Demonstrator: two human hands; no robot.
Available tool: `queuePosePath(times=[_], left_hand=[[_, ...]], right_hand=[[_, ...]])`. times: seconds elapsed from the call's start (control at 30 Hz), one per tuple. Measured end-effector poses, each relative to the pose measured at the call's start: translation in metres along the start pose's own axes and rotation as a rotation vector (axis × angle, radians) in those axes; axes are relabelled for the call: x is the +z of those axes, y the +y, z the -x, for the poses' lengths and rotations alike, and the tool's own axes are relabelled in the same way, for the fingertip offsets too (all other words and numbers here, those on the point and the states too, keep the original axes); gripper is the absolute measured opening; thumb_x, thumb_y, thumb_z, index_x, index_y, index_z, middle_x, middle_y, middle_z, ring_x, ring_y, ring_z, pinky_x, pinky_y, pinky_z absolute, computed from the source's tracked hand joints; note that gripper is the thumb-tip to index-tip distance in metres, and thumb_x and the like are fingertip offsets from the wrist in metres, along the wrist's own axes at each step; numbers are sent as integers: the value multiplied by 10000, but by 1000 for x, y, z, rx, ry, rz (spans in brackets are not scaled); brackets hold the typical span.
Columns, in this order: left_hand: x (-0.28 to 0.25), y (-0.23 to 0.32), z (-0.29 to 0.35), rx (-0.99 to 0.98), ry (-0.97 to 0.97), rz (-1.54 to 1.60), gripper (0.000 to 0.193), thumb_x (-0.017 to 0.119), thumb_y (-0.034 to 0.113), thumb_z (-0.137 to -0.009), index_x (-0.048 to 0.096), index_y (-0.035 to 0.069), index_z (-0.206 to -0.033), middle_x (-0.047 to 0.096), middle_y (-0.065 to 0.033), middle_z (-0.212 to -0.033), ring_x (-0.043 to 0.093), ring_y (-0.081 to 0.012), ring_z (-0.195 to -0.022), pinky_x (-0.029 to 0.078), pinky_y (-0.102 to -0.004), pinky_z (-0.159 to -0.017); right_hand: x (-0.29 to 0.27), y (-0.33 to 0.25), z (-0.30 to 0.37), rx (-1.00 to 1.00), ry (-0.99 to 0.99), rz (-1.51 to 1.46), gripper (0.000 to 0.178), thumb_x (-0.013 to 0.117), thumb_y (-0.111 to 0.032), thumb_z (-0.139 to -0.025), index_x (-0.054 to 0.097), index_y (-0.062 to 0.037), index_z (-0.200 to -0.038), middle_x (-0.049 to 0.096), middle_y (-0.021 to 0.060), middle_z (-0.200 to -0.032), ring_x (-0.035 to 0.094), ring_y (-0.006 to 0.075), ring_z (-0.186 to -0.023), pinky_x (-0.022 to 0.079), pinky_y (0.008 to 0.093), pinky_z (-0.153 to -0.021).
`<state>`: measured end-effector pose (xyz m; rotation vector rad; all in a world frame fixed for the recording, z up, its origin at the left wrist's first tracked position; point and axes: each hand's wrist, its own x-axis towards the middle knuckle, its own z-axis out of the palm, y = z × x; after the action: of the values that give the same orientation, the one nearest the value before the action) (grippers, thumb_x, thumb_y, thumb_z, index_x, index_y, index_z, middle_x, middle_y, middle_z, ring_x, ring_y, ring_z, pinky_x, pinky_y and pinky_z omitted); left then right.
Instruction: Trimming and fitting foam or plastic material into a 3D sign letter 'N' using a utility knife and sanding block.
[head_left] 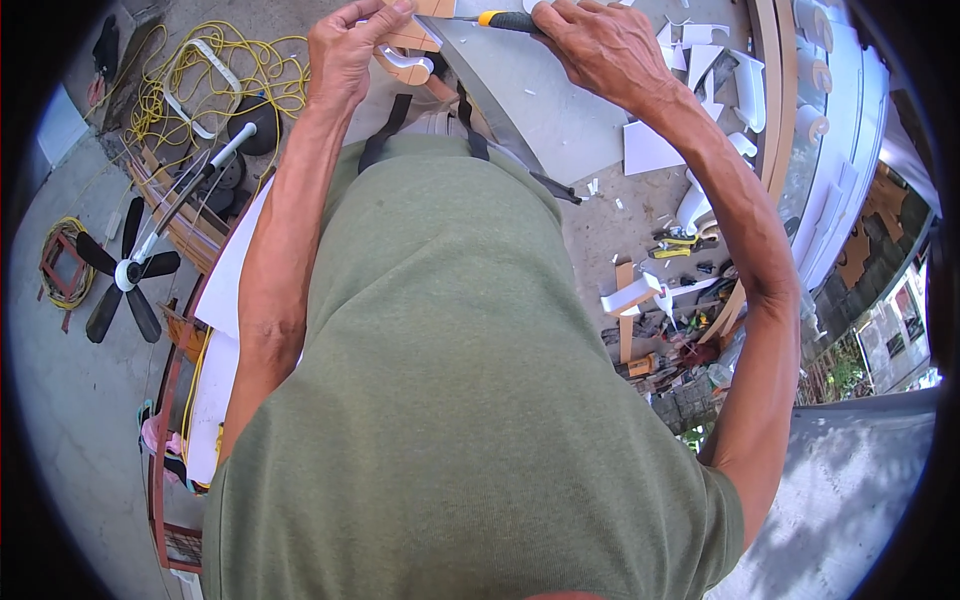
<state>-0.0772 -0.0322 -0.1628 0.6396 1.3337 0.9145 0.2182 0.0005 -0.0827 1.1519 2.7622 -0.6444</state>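
Right hand [606, 52] holds a yellow-black tool [508, 20] near scattered white pieces [704, 36].

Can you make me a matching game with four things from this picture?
Column one:
1. Tool handle
2. Left hand
3. Fan
4. Shirt

Column two:
A. Green
B. In the right hand
C. Has black blades
D. Touching a tan piece

Right pairs: 1-B, 2-D, 3-C, 4-A.
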Motion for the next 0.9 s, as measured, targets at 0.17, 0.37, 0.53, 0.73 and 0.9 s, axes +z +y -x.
queuePosePath(times=[0.17, 0.37, 0.53, 0.73, 0.9], left_hand=[[-1, -2, -1, -14, 16, -16, 381, 815, 146, -829, 674, -82, -1099, 716, -105, -972, 691, -146, -894, 534, -259, -817], [0, 0, -1, -9, 4, -20, 378, 811, 145, -834, 673, -82, -1102, 716, -108, -971, 686, -146, -909, 528, -261, -834], [2, 2, 1, -8, 3, -15, 378, 803, 143, -841, 668, -87, -1109, 719, -117, -981, 683, -146, -913, 522, -259, -855], [1, -2, -1, 13, -22, 0, 393, 805, 151, -841, 665, -94, -1114, 727, -126, -1004, 683, -145, -931, 517, -254, -878], [0, -2, -1, -6, 2, -12, 400, 815, 156, -830, 669, -92, -1109, 726, -121, -996, 684, -147, -924, 525, -257, -859]], right_hand=[[-8, 5, -2, 18, -58, -39, 102, 515, -76, -899, 578, 2, -920, 639, 161, -824, 663, 321, -778, 515, 441, -693], [-4, 8, 0, -30, 42, -45, 104, 528, -81, -891, 583, 3, -921, 640, 163, -815, 664, 331, -765, 513, 437, -662], [-2, 12, 5, 14, -19, -48, 100, 524, -90, -900, 575, -5, -910, 639, 161, -822, 656, 337, -743, 505, 450, -639], [-1, 5, 17, 64, 14, -122, 119, 587, -147, -897, 577, -30, -916, 636, 162, -808, 663, 338, -749, 511, 451, -631], [21, -1, 45, 269, -26, -5, 176, 569, -313, -1006, 551, -138, -1010, 605, 51, -772, 608, 201, -639, 461, 336, -534]])
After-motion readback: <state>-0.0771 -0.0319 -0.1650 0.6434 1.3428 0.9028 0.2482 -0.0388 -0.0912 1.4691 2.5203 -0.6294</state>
